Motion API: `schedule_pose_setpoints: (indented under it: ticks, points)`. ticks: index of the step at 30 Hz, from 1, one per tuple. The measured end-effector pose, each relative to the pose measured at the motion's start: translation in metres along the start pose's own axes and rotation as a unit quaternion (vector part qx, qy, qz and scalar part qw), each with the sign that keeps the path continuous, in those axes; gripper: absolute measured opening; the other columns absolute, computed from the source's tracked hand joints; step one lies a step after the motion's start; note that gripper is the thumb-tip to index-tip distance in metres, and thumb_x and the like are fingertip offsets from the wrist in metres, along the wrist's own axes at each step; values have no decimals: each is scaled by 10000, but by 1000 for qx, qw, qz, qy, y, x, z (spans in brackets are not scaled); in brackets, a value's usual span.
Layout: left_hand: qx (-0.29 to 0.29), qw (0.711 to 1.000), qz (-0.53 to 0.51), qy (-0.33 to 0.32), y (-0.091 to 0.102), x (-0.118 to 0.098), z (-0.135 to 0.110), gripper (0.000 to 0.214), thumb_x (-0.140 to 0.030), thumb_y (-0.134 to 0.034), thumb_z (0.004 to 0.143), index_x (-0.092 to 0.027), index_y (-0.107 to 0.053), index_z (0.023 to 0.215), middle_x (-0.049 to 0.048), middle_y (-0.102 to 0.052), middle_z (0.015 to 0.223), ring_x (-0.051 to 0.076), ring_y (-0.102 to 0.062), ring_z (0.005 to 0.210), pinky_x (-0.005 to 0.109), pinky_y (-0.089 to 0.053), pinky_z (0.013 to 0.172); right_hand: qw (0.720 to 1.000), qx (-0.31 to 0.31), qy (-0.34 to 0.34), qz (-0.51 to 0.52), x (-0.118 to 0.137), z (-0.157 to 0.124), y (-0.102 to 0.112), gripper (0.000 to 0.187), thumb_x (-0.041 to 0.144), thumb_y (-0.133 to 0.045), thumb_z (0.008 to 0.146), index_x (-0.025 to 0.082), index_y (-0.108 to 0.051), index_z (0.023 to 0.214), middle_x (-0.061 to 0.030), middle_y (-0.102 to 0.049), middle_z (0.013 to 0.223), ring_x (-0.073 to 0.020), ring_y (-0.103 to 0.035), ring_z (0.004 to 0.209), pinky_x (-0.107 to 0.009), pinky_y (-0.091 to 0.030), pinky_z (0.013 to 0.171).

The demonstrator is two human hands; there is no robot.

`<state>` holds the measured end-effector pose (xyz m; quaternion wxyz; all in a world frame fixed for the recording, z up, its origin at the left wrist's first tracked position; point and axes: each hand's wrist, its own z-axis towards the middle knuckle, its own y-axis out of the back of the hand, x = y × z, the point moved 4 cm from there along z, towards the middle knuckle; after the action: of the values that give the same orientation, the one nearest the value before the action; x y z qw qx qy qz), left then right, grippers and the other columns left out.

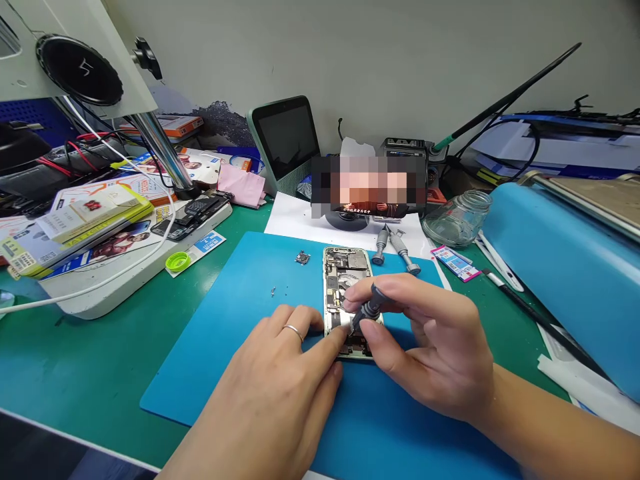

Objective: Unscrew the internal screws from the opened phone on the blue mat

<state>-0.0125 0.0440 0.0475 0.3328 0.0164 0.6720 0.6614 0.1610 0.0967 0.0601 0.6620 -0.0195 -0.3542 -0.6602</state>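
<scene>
Left hand (pixel 280 373), loosely spread, partly hides an opened phone (pixel 341 293); right hand (pixel 435 340) pinches a screwdriver (pixel 371 309), glass jar (pixel 457 219) beyond.

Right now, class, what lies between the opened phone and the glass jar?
Two grey screwdrivers lie between the opened phone and the glass jar, in the head view.

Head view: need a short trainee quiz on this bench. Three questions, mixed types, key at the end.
1. Which hand holds the screwdriver at the opened phone?
A) left
B) right
C) both

2. True or false: the green cap lies to the left of the blue mat.

3. Fill in: the ring is on a finger of the ____ hand.

Key:
1. B, the right hand
2. True
3. Left, as in the left hand
</scene>
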Motion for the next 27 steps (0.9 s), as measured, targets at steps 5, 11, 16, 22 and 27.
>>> schedule_pose_setpoints:
  ticks: [5, 11, 16, 22, 27]
  points:
    - [7, 1000, -12, 7, 0, 0, 4, 345, -189, -404, 1070, -244, -678, 1272, 105, -610, 1193, 306, -610, 1016, 562, -611, 817, 999, 6, 29, -29, 2, 1, 1, 672, 17, -718, 906, 295, -516, 1484, -87, -767, 1172, -253, -774, 1059, -450, -718, 875]
    - [15, 1000, -11, 8, -1, 0, 3, 367, -208, -387, 1084, -256, -642, 1344, 103, -599, 1213, 299, -599, 1035, 549, -607, 840, 1000, 6, 16, -7, 0, -1, -3, 731, -23, -661, 877, 276, -481, 1520, -111, -728, 1242, -259, -751, 1116, -408, -721, 816]
    - [7, 1000, -8, 1, 0, 0, 2, 361, -190, -404, 1075, -249, -659, 1324, 106, -608, 1195, 304, -604, 1032, 554, -609, 839, 1000, 8, -1, 1, -2, -2, -3, 751, -51, -636, 884, 279, -467, 1536, -93, -708, 1230, -225, -751, 1079, -376, -720, 825]
    - [-5, 1000, -11, 4, 0, -1, 2, 369, -192, -408, 1072, -254, -669, 1326, 104, -615, 1183, 306, -612, 1004, 563, -615, 797, 999, 17, -21, 26, -2, -7, -5, 793, -46, -675, 891, 298, -433, 1564, -83, -659, 1248, -198, -734, 1048, -326, -733, 781]
    - [-11, 1000, 0, -2, 0, -1, 2, 379, -194, -411, 1070, -250, -664, 1347, 108, -626, 1175, 315, -616, 996, 588, -614, 804, 999, 14, -37, 33, -2, -7, -7, 802, -59, -648, 919, 329, -410, 1579, -61, -658, 1237, -145, -754, 949, -249, -724, 729]
